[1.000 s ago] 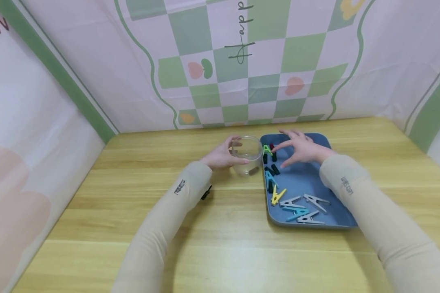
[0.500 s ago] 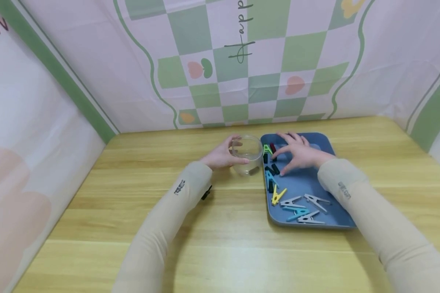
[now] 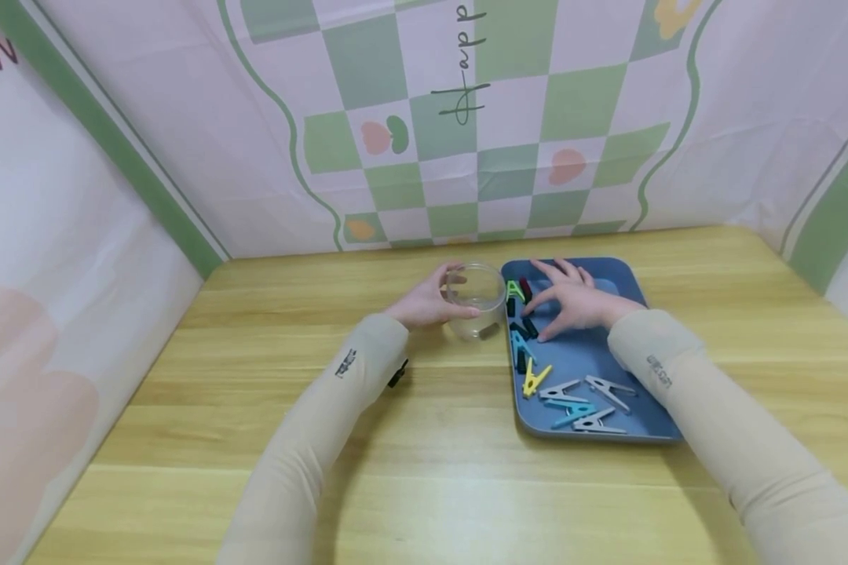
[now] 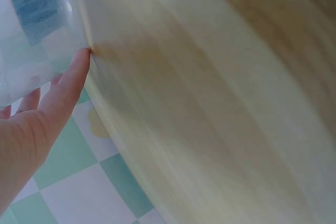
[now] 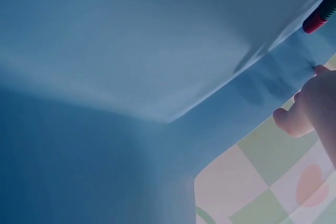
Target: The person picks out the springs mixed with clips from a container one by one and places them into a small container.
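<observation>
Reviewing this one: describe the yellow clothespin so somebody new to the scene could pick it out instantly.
On the wooden table, find the blue tray right of the clear jar. Along the tray's left side in the head view, the yellow clothespin lies between a light blue clothespin and a grey one. No other clothespin in view is yellow.

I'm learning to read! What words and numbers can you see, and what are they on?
"Happ", sideways on the back cloth, cut off at the top.
"ow", on the left cloth, cut off by the edge.
Left sleeve and right sleeve: too blurred to read.
Clear jar, blue tray and clips: no readable words or numbers.
</observation>
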The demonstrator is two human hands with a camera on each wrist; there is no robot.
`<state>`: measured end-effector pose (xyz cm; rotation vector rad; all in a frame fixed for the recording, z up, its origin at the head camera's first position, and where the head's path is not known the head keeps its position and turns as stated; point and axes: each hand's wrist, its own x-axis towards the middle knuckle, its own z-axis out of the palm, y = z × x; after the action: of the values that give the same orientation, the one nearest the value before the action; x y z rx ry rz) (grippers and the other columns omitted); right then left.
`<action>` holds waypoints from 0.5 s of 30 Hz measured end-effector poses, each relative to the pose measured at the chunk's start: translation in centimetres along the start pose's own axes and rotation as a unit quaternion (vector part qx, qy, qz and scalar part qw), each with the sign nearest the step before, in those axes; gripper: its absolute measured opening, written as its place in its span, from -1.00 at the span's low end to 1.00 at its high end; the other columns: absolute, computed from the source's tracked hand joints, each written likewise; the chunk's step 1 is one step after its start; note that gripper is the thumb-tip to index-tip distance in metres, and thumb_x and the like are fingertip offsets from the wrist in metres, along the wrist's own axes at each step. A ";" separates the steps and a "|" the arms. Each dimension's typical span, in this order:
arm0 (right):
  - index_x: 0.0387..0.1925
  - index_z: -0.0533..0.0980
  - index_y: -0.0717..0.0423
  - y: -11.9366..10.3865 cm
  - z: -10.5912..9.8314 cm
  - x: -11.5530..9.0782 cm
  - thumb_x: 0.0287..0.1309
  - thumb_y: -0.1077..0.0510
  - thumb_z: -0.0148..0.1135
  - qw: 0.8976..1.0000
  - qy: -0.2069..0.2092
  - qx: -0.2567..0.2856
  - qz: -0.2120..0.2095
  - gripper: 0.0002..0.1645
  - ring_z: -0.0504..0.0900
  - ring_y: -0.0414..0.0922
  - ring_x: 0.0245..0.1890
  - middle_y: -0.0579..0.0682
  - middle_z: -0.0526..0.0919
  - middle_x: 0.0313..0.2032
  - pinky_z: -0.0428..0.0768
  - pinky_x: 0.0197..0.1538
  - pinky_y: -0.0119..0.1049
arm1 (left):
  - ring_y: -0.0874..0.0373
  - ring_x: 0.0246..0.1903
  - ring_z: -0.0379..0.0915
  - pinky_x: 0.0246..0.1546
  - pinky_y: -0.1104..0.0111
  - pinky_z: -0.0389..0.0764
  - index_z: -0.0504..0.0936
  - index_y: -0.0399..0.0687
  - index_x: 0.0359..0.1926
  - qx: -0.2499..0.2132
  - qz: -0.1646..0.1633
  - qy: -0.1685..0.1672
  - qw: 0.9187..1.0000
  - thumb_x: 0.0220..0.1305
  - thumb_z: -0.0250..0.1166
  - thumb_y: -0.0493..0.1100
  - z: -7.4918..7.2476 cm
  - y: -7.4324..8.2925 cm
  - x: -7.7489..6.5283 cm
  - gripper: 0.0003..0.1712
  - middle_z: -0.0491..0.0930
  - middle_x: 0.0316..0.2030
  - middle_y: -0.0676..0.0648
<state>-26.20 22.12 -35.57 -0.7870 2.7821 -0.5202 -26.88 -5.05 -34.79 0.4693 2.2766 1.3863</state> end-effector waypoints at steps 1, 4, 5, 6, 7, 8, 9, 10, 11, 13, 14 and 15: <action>-0.17 0.68 -0.06 -0.1 0.0 0.0 -0.20 -0.02 0.53 1.000 -0.001 0.001 0.001 -0.56 -0.38 0.41 0.38 0.30 -0.19 0.45 -0.35 0.23 0.42 | -0.01 0.15 0.39 -0.08 0.28 0.54 0.01 0.14 0.42 0.002 0.000 0.000 1.000 0.08 0.43 -0.15 0.0 0.0 0.0 0.00 0.19 0.34 -0.07; -0.18 0.68 -0.07 -0.2 -0.1 -0.1 -0.19 -0.01 0.52 1.000 -0.005 0.002 0.005 -0.58 -0.38 0.41 0.38 0.29 -0.20 0.45 -0.35 0.23 0.42 | -0.02 0.16 0.38 -0.07 0.28 0.54 0.01 0.13 0.42 0.005 0.002 0.001 1.000 0.08 0.43 -0.15 -0.1 0.1 0.0 0.00 0.20 0.34 -0.07; -0.18 0.68 -0.07 -0.2 -0.1 -0.1 -0.18 -0.01 0.52 1.000 -0.007 0.003 0.006 -0.58 -0.38 0.41 0.38 0.29 -0.20 0.45 -0.35 0.23 0.42 | -0.02 0.16 0.38 -0.08 0.28 0.54 0.01 0.12 0.42 0.006 0.003 0.001 1.000 0.08 0.43 -0.14 -0.1 0.1 0.0 0.00 0.20 0.34 -0.07; -0.18 0.68 -0.07 -0.2 -0.1 -0.1 -0.18 -0.01 0.52 1.000 -0.008 0.004 0.007 -0.59 -0.39 0.41 0.38 0.28 -0.20 0.45 -0.35 0.23 0.42 | -0.02 0.17 0.37 -0.08 0.29 0.54 0.01 0.12 0.42 0.007 0.003 0.002 1.000 0.08 0.43 -0.15 -0.1 0.1 -0.1 0.00 0.20 0.34 -0.07; -0.19 0.68 -0.07 -0.2 -0.1 -0.1 -0.18 -0.01 0.52 1.000 -0.009 0.005 0.008 -0.60 -0.39 0.41 0.38 0.28 -0.19 0.45 -0.35 0.23 0.41 | -0.03 0.17 0.36 -0.08 0.29 0.54 0.01 0.12 0.42 0.008 0.003 0.002 1.000 0.08 0.43 -0.15 -0.1 0.2 -0.1 0.00 0.20 0.34 -0.07; -0.19 0.68 -0.07 -0.2 -0.1 -0.1 -0.17 -0.01 0.52 1.000 -0.009 0.005 0.009 -0.60 -0.39 0.41 0.38 0.28 -0.19 0.45 -0.35 0.22 0.42 | -0.03 0.18 0.35 -0.09 0.29 0.54 0.01 0.12 0.42 0.008 0.003 0.002 1.000 0.08 0.43 -0.15 0.0 0.2 -0.2 0.00 0.20 0.34 -0.06; -0.19 0.68 -0.08 -0.2 -0.1 -0.1 -0.17 0.00 0.52 1.000 -0.010 0.005 0.009 -0.61 -0.39 0.41 0.38 0.28 -0.19 0.46 -0.35 0.23 0.42 | -0.03 0.18 0.35 -0.10 0.29 0.54 0.01 0.12 0.42 0.007 0.002 0.002 1.000 0.08 0.43 -0.15 0.0 0.3 -0.3 0.00 0.20 0.34 -0.06; -0.19 0.68 -0.08 -0.2 -0.1 -0.1 -0.17 0.00 0.51 1.000 -0.011 0.004 0.009 -0.61 -0.39 0.41 0.38 0.27 -0.19 0.46 -0.35 0.23 0.41 | -0.03 0.18 0.35 -0.10 0.29 0.54 0.01 0.11 0.42 0.008 0.002 0.003 1.000 0.08 0.43 -0.15 0.0 0.3 -0.3 0.00 0.20 0.34 -0.06; -0.19 0.68 -0.08 -0.2 0.0 -0.1 -0.16 0.00 0.51 1.000 -0.011 0.004 0.009 -0.61 -0.39 0.41 0.38 0.27 -0.19 0.45 -0.35 0.23 0.41 | -0.03 0.19 0.34 -0.10 0.29 0.54 0.01 0.11 0.42 0.007 0.001 0.003 1.000 0.08 0.43 -0.16 0.0 0.3 -0.3 0.00 0.20 0.34 -0.06; -0.19 0.68 -0.08 -0.3 0.0 -0.2 -0.16 0.00 0.51 1.000 -0.010 0.002 0.008 -0.62 -0.38 0.41 0.38 0.28 -0.18 0.45 -0.35 0.23 0.41 | -0.03 0.19 0.34 -0.09 0.29 0.54 0.01 0.11 0.42 0.006 0.001 0.004 1.000 0.07 0.43 -0.16 0.0 0.2 -0.3 0.01 0.20 0.34 -0.07; -0.19 0.68 -0.08 -0.3 0.1 -0.2 -0.15 0.00 0.50 1.000 -0.010 0.001 0.007 -0.62 -0.37 0.42 0.38 0.28 -0.18 0.45 -0.34 0.23 0.41 | -0.03 0.18 0.35 -0.09 0.29 0.54 0.01 0.11 0.42 0.006 0.001 0.004 1.000 0.07 0.43 -0.15 0.0 0.2 -0.3 0.01 0.20 0.34 -0.07; -0.19 0.68 -0.07 -0.3 0.1 -0.2 -0.15 0.01 0.50 1.000 -0.010 0.001 0.007 -0.62 -0.37 0.42 0.38 0.28 -0.18 0.45 -0.34 0.23 0.41 | -0.03 0.18 0.35 -0.08 0.29 0.54 0.01 0.11 0.42 0.006 0.002 0.003 1.000 0.07 0.44 -0.15 0.1 0.2 -0.3 0.01 0.20 0.34 -0.07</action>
<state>-25.87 21.95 -35.50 -0.7685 2.7665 -0.5099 -26.56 -5.09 -34.59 0.4734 2.2914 1.3782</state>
